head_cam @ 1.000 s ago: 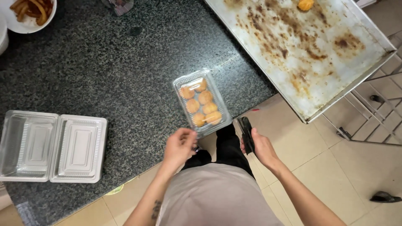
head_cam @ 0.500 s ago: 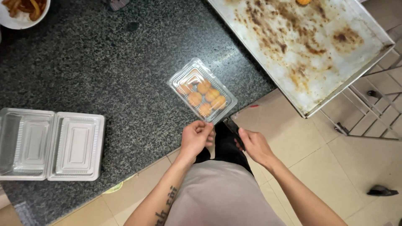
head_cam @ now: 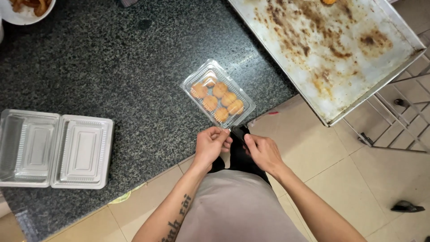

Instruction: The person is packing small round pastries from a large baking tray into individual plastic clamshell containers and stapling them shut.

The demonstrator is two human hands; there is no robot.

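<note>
hands: left hand point(head_cam: 212, 144) and right hand point(head_cam: 263, 151) have come together at the worktop edge since a second ago; right grips a dark stapler-like tool point(head_cam: 239, 132), left pinches the box corner
box: clear lidded box point(head_cam: 218, 94) of golden pastries, now shut and turned; probably being sealed
further out: empty open container point(head_cam: 53, 149) left; stained baking tray point(head_cam: 331, 49) right
</note>
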